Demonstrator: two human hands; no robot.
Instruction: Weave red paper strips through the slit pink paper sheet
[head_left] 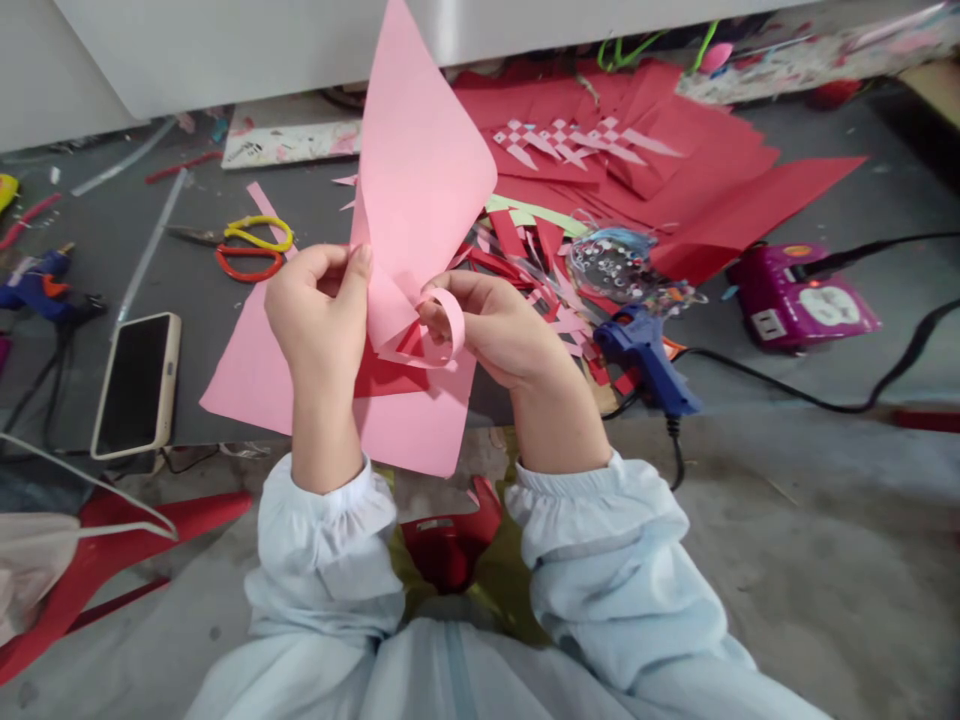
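Note:
My left hand (322, 310) pinches the left edge of a folded pink paper sheet (420, 160) that stands up above the table. At the sheet's lower right, my right hand (487, 320) has its fingers closed on a curled pink paper strip (454, 325), which bends into a loop. The strip's lower end reaches toward the bottom of the sheet; whether it is joined there I cannot tell. Beneath both hands lies another pink sheet (420, 435), with a piece of red paper (386, 372) on top of it.
Scissors (251, 240) with yellow and orange handles and a phone (139, 385) lie left. Red paper sheets (637, 200), woven paper fish (559, 140) and paper scraps (517, 235) spread behind. A blue glue gun (649, 355) and a purple box (802, 295) with cords are right.

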